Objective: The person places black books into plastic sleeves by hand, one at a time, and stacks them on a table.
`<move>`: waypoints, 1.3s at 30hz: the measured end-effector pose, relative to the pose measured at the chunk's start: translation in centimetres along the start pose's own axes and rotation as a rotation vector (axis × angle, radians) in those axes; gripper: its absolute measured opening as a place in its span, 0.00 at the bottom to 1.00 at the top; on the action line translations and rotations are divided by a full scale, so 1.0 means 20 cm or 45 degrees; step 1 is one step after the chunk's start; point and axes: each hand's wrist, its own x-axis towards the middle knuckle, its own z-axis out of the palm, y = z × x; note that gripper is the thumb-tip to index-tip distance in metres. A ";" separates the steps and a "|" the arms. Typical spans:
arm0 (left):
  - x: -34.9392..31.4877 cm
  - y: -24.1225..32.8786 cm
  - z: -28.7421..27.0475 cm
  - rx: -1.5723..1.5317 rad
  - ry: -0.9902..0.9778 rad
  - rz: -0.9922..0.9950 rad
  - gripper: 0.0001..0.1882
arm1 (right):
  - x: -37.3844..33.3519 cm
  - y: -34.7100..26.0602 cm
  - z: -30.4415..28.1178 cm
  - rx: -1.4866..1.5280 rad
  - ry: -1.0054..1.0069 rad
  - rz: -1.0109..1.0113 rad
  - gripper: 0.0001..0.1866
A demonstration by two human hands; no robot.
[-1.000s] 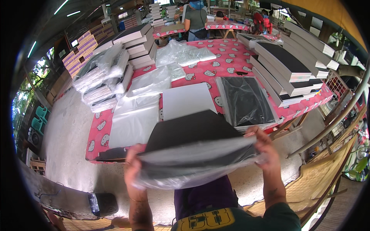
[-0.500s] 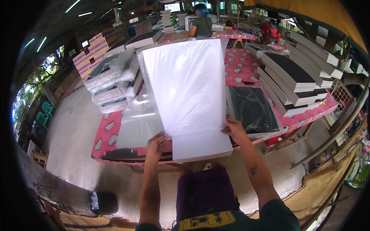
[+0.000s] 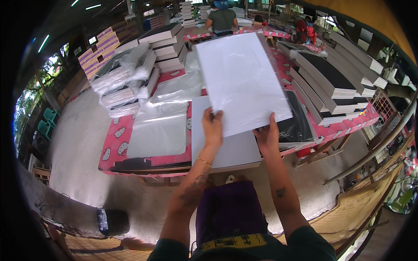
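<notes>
Both my hands hold up a large white sheet in a clear plastic sleeve (image 3: 244, 82), tilted toward the right. My left hand (image 3: 212, 126) is closed on its lower left edge. My right hand (image 3: 267, 138) grips the lower edge near the right corner, thumb up and fingers partly hidden beneath. Below the sleeve, a stack of white sheets (image 3: 235, 156) lies at the table's front edge. Flat clear plastic sleeves (image 3: 159, 135) lie to the left of this stack. A black sheet in clear plastic (image 3: 296, 126) lies to the right, partly covered by the raised sleeve.
The table has a pink patterned cover (image 3: 114, 143). Plastic-wrapped bundles (image 3: 124, 82) are piled at the left, with thick stacks (image 3: 170, 54) behind. More black-topped stacks (image 3: 326, 76) fill the right side. A person (image 3: 222, 21) stands at a farther table.
The sleeved sheet has been lifted off the white stack and swung to the right, uncovering more of the stack and of the clear sleeves at left. My left hand moved right and up.
</notes>
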 end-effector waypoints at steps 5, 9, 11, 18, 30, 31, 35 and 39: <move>-0.49 -0.06 0.18 -0.264 -0.713 -0.596 0.19 | 0.20 -0.11 -0.03 -0.049 0.321 -0.570 0.18; -0.44 -0.01 -0.26 0.247 -0.705 -0.108 0.13 | 0.24 -0.19 -0.18 -0.099 0.585 -0.698 0.19; -0.16 0.04 -0.64 0.717 -0.379 0.195 0.08 | 0.25 -0.23 -0.35 -0.193 0.694 -0.695 0.21; 0.27 -0.03 -1.43 1.576 -0.348 0.439 0.04 | 0.26 -0.25 -0.69 -0.351 0.728 -0.484 0.22; -0.20 0.31 -0.46 0.431 -0.735 -0.089 0.20 | -0.44 0.17 -0.03 -0.807 -0.827 0.328 0.21; -0.33 0.35 -0.36 0.277 -0.709 -0.067 0.17 | -0.46 0.31 -0.01 -0.774 -0.794 0.241 0.19; -0.43 0.26 -0.31 0.641 -0.318 0.331 0.11 | -0.43 0.37 0.05 -0.382 -0.496 0.345 0.14; -0.38 0.21 -0.38 0.810 -0.120 0.469 0.07 | -0.45 0.31 0.06 -0.294 -0.365 0.110 0.13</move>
